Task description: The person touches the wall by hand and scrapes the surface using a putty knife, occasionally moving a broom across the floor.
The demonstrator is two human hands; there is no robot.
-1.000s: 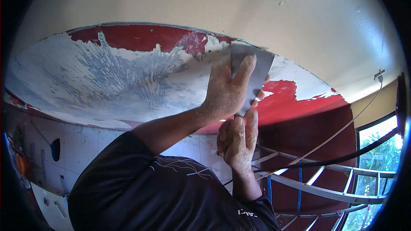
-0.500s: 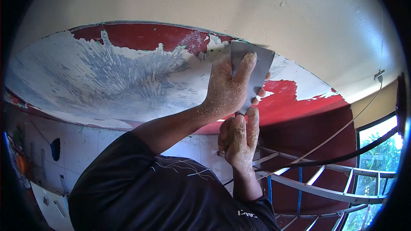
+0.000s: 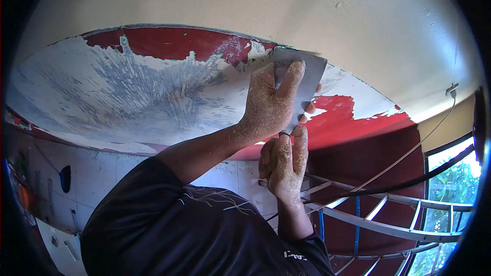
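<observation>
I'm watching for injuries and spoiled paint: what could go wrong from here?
The blade has its top edge close to the cream surface and might nick it. The left hand wraps the blade, fingertips by its side edge, so a slip could cut them. Grit coats this hand and the right hand, perhaps loosening their grip.

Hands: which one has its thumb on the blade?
Left hand: its thumb lies on the grey blade. The right hand is lower, at the blade's narrow end.
</observation>
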